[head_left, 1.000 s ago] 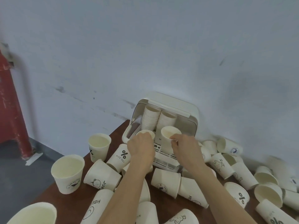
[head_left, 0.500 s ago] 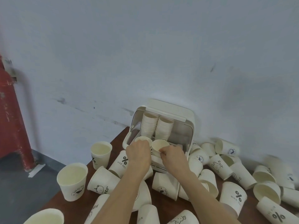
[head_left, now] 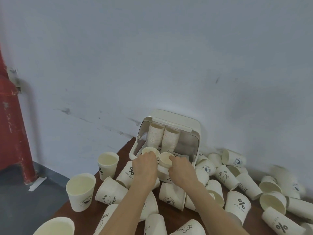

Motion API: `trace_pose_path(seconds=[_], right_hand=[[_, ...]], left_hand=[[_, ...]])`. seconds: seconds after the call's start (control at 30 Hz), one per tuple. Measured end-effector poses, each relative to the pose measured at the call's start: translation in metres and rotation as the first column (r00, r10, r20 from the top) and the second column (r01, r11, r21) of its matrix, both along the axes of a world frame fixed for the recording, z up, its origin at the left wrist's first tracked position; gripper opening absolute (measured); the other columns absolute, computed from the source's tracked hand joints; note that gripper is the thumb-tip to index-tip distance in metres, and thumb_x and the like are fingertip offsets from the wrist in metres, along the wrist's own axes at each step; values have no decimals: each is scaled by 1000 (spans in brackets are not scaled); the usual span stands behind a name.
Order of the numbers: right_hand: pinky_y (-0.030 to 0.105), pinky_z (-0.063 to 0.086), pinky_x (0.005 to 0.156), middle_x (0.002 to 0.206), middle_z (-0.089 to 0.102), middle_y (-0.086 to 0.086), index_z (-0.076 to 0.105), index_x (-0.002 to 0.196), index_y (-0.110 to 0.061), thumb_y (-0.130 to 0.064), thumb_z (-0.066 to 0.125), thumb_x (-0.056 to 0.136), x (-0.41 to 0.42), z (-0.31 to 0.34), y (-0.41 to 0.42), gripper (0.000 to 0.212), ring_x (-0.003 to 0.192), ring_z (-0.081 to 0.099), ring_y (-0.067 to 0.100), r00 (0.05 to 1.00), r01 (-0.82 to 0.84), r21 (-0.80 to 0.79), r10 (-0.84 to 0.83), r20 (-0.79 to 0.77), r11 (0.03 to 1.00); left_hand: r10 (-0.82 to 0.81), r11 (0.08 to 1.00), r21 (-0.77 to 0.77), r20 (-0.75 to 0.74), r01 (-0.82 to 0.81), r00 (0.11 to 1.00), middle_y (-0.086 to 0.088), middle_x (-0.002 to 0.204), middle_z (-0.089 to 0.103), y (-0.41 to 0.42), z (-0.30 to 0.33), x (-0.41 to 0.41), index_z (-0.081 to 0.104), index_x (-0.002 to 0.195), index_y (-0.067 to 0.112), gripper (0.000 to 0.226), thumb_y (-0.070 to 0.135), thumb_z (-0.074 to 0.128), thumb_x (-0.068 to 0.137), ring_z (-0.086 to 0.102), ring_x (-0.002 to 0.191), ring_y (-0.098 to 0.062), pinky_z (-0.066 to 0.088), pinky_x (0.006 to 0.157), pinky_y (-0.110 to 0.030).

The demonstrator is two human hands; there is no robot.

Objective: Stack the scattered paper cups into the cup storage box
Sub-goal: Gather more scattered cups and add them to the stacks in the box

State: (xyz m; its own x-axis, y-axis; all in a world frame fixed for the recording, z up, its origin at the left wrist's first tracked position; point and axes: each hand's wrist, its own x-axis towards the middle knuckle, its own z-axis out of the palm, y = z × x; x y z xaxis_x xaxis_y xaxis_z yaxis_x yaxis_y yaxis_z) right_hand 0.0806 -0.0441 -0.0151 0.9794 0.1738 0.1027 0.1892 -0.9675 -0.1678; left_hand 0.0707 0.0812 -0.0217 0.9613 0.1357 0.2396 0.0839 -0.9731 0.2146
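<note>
A cream plastic cup storage box (head_left: pixel 184 122) is set against the pale wall (head_left: pixel 152 56) at the far edge of a dark brown table (head_left: pixel 125 150), its front open. Two tall stacks of nested paper cups (head_left: pixel 162 138) are seen leaning inside it at the back. Two single paper cups are held at the box's open front. The left cup (head_left: pixel 149 150) is gripped by the left hand (head_left: pixel 145 168), whose fingers are curled over its near side. The right cup (head_left: pixel 165 159), tilted with its mouth toward the camera, is pinched at its rim by the curled fingers of the right hand (head_left: pixel 182 170). The two held cups are just beside each other.

The table around the box is littered with scattered paper cups (head_left: pixel 228 177), some upright, many lying on their sides, printed with a percent sign, "NICE DAY", bears or rabbits. An upright cup (head_left: pixel 108 162) is seen left of the box, and another (head_left: pixel 81 190) nearer the table edge. A red pillar (head_left: pixel 11 124) is seen at the far left, on a grey floor (head_left: pixel 20 200).
</note>
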Motion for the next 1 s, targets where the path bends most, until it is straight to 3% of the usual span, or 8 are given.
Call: trace_pose_path(seconds=[0.1,0.2,0.37,0.67,0.77,0.87,1.0], right_hand=[[35,49,73,101,61,9,54,103,-14,-10,44,85,-15,3,-1,21,89,56,28,1000,9,36,-9,5,999],[37,50,81,114,62,7,53,123,-16,-13,45,87,-37,6,-5,37,104,57,28,999,18,85,-20,26,996],[36,52,78,100,65,5,57,116,-19,-11,44,86,-88,10,-17,34,93,59,27,998,40,188,-48,39,981],[29,50,72,88,67,3,53,132,-23,-15,47,88,-180,17,-40,45,83,61,16,988,65,342,-110,113,937],[30,52,70,84,52,-10,51,134,-25,-17,47,90,-209,18,-46,45,82,61,14,986,77,415,-131,102,907],[38,53,81,85,57,-10,53,132,-25,-20,48,89,-231,13,-50,43,91,61,18,986,101,451,-150,76,887],[33,51,77,86,63,-7,55,128,-29,-22,48,88,-255,4,-57,42,86,59,13,979,133,461,-190,78,878]], left_hand=[[-26,1000,-12,3,27,1000,-3,112,63,-5,4,-17,54,116,13,27,2,48,92,62,103,-21,40,71,-29],[-48,999,-19,16,48,999,-3,114,63,-9,4,-40,52,119,16,30,3,42,94,62,105,-23,44,75,-31],[-73,992,-95,41,77,996,-4,111,64,-15,10,-88,52,117,18,29,7,40,93,62,102,-25,42,71,-32],[-89,927,-344,178,147,980,-3,97,67,-12,21,-169,58,115,28,27,19,40,96,60,93,-26,42,68,-33],[-77,883,-441,200,160,977,-2,109,68,-7,18,-186,58,124,28,32,22,41,97,59,103,-25,46,77,-35],[-68,847,-511,175,150,982,-2,113,66,-8,13,-202,58,126,27,34,20,41,98,55,108,-25,44,79,-35],[-83,791,-592,145,154,986,-1,105,65,-14,6,-220,59,124,30,32,22,43,97,56,104,-24,44,81,-35]])
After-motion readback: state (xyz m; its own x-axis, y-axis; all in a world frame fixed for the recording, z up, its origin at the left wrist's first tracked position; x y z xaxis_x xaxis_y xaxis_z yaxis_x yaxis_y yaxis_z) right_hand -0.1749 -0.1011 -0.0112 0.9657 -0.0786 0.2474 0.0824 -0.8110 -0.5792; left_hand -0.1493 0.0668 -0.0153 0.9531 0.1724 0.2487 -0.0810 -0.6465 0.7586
